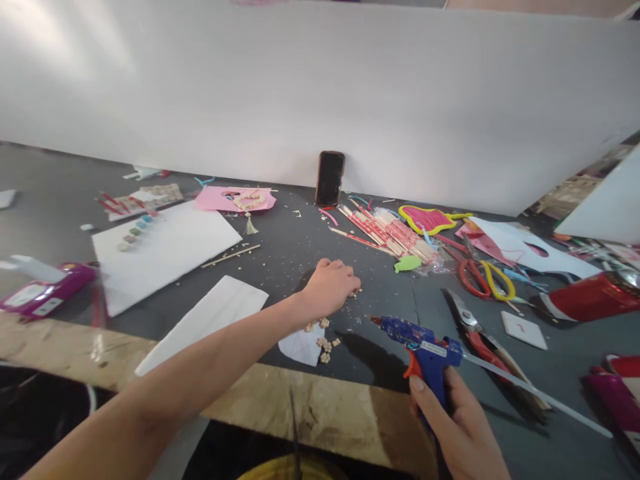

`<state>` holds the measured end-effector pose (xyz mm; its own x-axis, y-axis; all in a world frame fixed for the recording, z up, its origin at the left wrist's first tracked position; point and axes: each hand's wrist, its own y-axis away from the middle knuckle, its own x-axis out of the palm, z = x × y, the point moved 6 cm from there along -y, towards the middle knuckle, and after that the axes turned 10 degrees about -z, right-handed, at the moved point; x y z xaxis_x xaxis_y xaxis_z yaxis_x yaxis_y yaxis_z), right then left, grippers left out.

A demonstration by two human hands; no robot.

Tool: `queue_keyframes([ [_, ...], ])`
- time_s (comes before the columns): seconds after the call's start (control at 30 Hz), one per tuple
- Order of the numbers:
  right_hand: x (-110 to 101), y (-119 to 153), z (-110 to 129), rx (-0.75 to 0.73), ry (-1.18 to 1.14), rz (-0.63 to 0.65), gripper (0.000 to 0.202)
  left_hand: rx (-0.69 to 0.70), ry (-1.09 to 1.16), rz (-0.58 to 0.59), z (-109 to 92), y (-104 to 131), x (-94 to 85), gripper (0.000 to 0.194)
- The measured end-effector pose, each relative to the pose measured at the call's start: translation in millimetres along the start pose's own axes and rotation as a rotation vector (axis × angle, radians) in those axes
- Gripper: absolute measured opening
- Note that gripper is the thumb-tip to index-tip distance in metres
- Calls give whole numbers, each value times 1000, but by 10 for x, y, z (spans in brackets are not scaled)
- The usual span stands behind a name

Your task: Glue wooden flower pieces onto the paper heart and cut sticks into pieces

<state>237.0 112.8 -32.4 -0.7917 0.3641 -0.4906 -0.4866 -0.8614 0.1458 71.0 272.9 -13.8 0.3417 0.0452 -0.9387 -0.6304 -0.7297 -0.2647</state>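
Observation:
My left hand [331, 287] reaches over the middle of the dark table with its fingers curled down at the surface. Small beige bits lie by its fingertips; whether any are pinched is hidden. Just below that hand, a small white piece [301, 346] lies flat with several beige flower-like clusters [325, 347] at its right edge. My right hand [455, 420] is wrapped round the handle of a blue glue gun [425, 343]. Its nozzle points left, and a long clear glue stick [537, 392] trails out of its back to the right.
White sheets [207, 323] lie on the left, near a purple device [47, 290]. A phone [330, 179] leans on the white wall. Wrapped sticks [385, 230], scissors [485, 279], pruning shears [480, 340] and a red can [593, 295] are on the right.

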Motion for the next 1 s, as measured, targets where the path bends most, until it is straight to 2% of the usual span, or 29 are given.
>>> queue_keyframes([
  [0.17, -6, -16, 54, -31, 17, -46, 31, -49, 110, -21, 68, 17, -44, 16],
  [0.33, -1, -37, 29, -47, 87, -30, 30, -174, 249, -39, 160, 58, -111, 22],
  [0.5, -7, -50, -6, -68, 103, -16, 33, -245, 390, -59, 161, 105, -186, 26],
  [0.67, 52, -9, -3, -4, -69, 9, 44, -323, 562, -47, 163, 224, -235, 21],
  [0.77, 118, 24, 12, 32, -202, 27, 46, -434, 804, -66, 160, 315, -255, 16],
  [0.83, 154, 42, 33, 6, -254, 42, 42, -500, 955, -81, 141, 377, -266, 14],
  [1.0, 210, 111, 130, -139, -244, 85, 28, -596, 1102, -149, 86, 529, -310, 12],
])
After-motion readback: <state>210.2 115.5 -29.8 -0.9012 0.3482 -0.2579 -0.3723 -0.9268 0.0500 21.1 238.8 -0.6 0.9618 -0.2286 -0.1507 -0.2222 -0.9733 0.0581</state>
